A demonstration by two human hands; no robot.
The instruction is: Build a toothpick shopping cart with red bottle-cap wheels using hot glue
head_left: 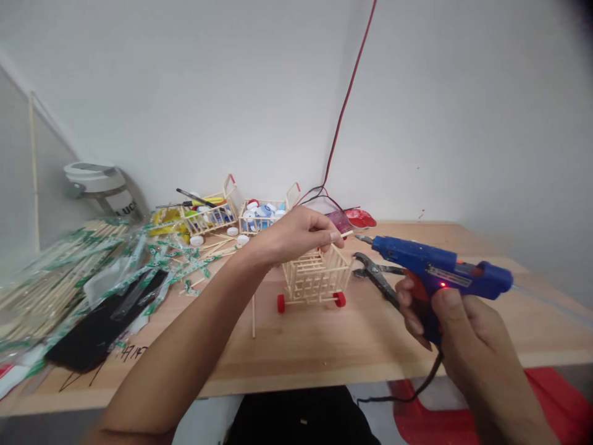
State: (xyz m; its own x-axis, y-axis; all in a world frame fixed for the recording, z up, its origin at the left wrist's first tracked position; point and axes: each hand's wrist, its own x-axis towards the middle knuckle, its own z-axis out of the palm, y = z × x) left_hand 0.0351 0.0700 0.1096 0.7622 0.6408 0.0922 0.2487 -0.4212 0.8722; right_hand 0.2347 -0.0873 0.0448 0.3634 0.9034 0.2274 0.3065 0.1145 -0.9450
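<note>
My left hand (309, 236) pinches a short wooden stick (346, 234) between thumb and fingers, above a small cart of thin sticks (317, 278). Two red wheels show at the cart's near side, and the hand and wrist hide part of its top. In my right hand (445, 315) is a blue hot glue gun (417, 252), fingers wrapped round its handle. Its red light is lit, and a clear glue stick juts from the back. The gun's nozzle points left, close to the stick's tip; whether they touch I cannot tell.
Pliers (377, 275) lie right of the cart. Behind stand two finished-looking stick carts (210, 216) with bottle caps in them. Wrapped stick bundles (60, 278), a black pouch (109, 321) and a lidded container (109, 188) crowd the left. A red dish (360, 218) sits by the wall.
</note>
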